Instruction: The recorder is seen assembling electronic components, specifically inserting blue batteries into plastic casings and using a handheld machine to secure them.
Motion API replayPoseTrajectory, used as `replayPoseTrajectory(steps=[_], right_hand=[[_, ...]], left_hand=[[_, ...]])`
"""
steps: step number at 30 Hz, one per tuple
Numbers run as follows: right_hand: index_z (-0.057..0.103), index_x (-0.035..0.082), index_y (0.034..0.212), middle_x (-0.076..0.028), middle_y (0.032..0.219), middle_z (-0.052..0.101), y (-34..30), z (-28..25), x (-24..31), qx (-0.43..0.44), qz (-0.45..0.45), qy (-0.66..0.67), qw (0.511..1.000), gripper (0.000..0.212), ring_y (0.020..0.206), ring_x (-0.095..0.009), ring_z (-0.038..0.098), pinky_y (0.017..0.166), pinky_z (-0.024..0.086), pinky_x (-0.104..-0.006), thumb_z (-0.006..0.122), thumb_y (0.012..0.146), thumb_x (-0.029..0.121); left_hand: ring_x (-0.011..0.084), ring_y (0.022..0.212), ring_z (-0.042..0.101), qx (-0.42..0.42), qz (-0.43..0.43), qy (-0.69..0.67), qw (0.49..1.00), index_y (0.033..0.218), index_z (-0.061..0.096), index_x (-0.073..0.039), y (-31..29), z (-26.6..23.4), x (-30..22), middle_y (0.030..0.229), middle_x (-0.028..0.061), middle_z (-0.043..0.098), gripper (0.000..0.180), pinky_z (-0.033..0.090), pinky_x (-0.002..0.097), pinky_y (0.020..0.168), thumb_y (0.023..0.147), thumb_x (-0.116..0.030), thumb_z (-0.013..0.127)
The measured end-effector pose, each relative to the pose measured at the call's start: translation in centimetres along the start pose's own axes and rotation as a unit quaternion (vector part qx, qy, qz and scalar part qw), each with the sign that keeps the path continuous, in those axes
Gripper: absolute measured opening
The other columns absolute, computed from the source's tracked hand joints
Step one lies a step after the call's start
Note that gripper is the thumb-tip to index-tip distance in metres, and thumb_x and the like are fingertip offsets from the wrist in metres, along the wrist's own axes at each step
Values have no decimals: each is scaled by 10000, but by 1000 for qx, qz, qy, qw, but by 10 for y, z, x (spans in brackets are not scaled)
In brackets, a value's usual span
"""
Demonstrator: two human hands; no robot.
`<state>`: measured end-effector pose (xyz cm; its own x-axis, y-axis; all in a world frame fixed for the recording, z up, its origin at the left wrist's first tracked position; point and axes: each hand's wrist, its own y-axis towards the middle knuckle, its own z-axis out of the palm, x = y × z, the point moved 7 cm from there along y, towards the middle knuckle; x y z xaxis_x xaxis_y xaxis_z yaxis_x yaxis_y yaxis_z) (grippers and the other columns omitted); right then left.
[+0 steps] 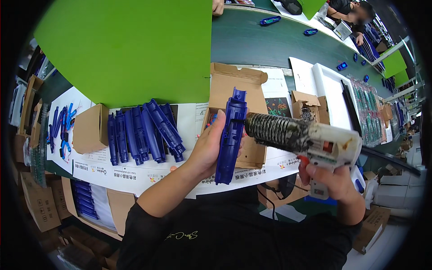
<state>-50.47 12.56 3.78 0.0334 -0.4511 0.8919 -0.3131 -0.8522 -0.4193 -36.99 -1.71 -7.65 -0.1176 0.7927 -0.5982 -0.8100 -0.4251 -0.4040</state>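
Observation:
My left hand (208, 146) grips a long dark-blue plastic housing half (231, 135), held upright with its ribbed inside showing. In my right hand (330, 180) is a white hot glue gun (330, 146) with a red trigger and a blackened, wire-wound barrel. The gun's tip points left and meets or nearly meets the housing's right edge; whether it touches I cannot tell. Left of my left hand, several similar blue housing halves (141, 132) lie side by side on white paper. An open cardboard box (238, 74) stands behind the held housing, partly hidden by it.
A tall green panel (126, 49) rises behind the housings. A brown carton (91, 128) and loose blue parts with wires (67, 121) lie at left. On the right are a small carton (321, 108), a white foam tray (330, 90) and circuit boards (366, 108). A co-worker (346, 11) sits across the green conveyor (288, 47).

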Motion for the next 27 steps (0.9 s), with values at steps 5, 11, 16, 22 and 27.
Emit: replayPoseTrajectory(steps=[5,11,16,22,27], right_hand=[[542,-25,1009,-71,745,566,1,-1,4,-11,-9,-10,1000,273,613,-148,544,538,442,-276,589,794,136],[547,-20,992,-59,711,564,-10,6,4,3,-27,-51,998,266,603,-138,541,532,438,-270,584,779,134],[551,-8,957,-59,699,561,0,-8,7,-40,-23,4,999,220,591,-145,543,518,434,-276,585,797,139],[554,-25,1021,-94,776,612,4,-7,11,-18,-27,-2,999,259,654,-155,584,550,473,-277,593,807,116],[537,-49,1105,-146,930,644,6,-12,14,-22,-71,-32,997,327,823,-187,618,641,527,-285,586,814,92]], left_hand=[[122,603,489,8,3,16,1000,1310,437,-67,2,-3,2,716,61,523,630,441,262,566,949,-556,270],[113,651,528,-16,46,44,998,1139,497,-39,5,-9,-5,768,51,539,577,470,260,591,940,-551,322],[117,652,532,28,6,13,999,1029,521,-46,0,-2,5,769,51,540,557,471,264,588,937,-558,321],[130,625,516,-7,-1,55,998,970,519,-33,0,-2,3,726,63,527,592,451,261,566,940,-572,274],[127,616,521,-17,13,81,996,979,520,-29,1,-7,3,731,66,533,581,452,259,562,942,-562,291]])
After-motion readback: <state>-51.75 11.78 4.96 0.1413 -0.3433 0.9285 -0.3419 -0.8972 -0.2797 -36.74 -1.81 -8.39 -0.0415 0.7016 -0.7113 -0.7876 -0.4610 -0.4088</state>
